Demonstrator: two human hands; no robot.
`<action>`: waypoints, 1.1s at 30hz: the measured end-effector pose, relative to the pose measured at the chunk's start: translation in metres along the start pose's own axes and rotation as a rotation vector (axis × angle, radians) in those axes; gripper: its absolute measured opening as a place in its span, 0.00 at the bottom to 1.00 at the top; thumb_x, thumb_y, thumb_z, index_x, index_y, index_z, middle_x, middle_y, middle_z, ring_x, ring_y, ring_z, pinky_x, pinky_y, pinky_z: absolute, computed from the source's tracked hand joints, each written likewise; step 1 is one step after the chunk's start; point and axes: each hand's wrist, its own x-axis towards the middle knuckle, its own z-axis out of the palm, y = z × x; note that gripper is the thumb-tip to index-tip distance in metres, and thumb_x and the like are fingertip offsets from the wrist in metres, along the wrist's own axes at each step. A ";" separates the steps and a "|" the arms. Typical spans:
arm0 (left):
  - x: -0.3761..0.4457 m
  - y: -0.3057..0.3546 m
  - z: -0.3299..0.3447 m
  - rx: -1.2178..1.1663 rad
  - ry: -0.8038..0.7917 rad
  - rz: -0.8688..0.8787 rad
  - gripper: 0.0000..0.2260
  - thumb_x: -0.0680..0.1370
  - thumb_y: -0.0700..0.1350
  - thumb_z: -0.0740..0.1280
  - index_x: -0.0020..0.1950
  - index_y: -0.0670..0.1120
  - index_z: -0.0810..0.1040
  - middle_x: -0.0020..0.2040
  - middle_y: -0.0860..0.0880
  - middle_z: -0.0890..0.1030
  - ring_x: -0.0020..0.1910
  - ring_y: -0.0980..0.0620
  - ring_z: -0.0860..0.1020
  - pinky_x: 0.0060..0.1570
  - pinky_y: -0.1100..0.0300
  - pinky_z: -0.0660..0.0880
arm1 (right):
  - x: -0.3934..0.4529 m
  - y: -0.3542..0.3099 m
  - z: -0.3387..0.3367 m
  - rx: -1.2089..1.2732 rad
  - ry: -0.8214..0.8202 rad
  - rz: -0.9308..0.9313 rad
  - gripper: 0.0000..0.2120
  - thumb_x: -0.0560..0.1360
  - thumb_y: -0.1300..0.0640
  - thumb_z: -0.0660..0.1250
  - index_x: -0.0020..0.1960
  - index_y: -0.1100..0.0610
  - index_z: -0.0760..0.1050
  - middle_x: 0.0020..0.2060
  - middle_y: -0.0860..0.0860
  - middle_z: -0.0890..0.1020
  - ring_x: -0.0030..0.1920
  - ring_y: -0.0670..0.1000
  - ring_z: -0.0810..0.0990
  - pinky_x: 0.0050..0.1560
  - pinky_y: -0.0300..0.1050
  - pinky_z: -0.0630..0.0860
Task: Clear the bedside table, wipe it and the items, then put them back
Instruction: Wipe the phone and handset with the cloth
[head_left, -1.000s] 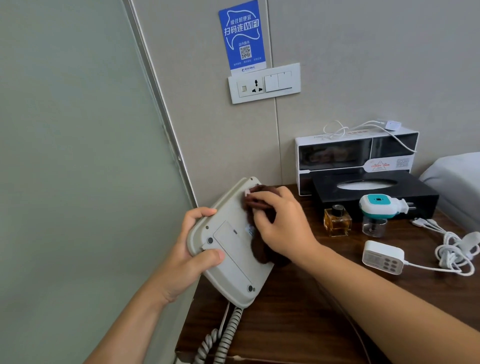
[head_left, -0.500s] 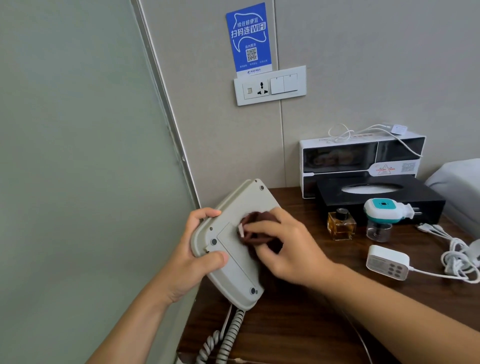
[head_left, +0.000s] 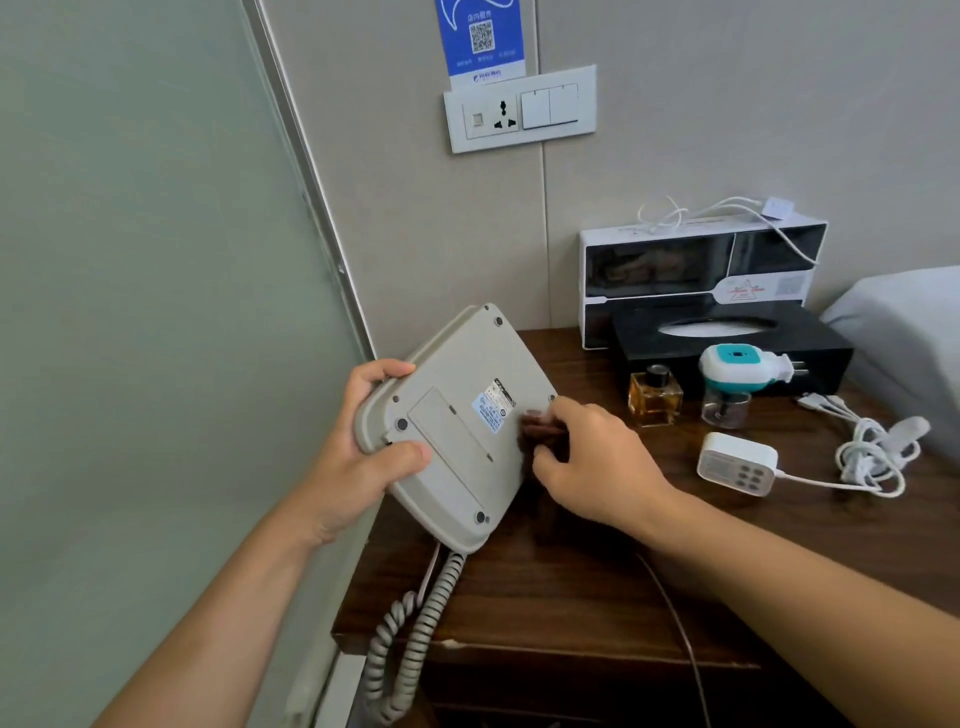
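Held the phone (head_left: 457, 415) underside-up over the bench (head_left: 571, 597) left edge, left hand (head_left: 358, 457) grip clenched on its corner. Pinched a brown cloth (head_left: 540, 428) in the right hand (head_left: 597, 467) grip against the phone's right edge.

Head view, looking down, close over bedside table (head_left: 571, 597)

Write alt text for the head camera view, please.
The left hand holds a beige telephone upside down above a wooden bedside table while the right hand wipes its underside with a dark cloth.
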 end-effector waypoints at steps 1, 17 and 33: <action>0.000 0.000 0.000 -0.001 0.005 -0.001 0.30 0.64 0.44 0.75 0.63 0.60 0.71 0.54 0.55 0.80 0.50 0.51 0.78 0.44 0.54 0.80 | -0.005 -0.004 -0.003 0.002 -0.046 -0.071 0.09 0.74 0.46 0.68 0.51 0.45 0.71 0.47 0.48 0.78 0.45 0.53 0.80 0.47 0.54 0.81; -0.004 0.011 0.011 -0.011 0.012 0.009 0.30 0.63 0.44 0.74 0.63 0.57 0.72 0.52 0.56 0.79 0.46 0.55 0.79 0.41 0.59 0.79 | -0.021 -0.007 -0.047 0.005 -0.153 -0.213 0.11 0.74 0.49 0.72 0.56 0.42 0.83 0.47 0.40 0.82 0.50 0.42 0.79 0.54 0.44 0.78; -0.015 0.056 0.086 0.705 -0.004 0.116 0.27 0.72 0.51 0.70 0.67 0.70 0.64 0.53 0.56 0.79 0.41 0.50 0.80 0.44 0.43 0.80 | -0.056 0.024 -0.102 0.269 0.115 0.073 0.09 0.73 0.57 0.75 0.47 0.43 0.84 0.42 0.40 0.85 0.47 0.41 0.82 0.51 0.46 0.80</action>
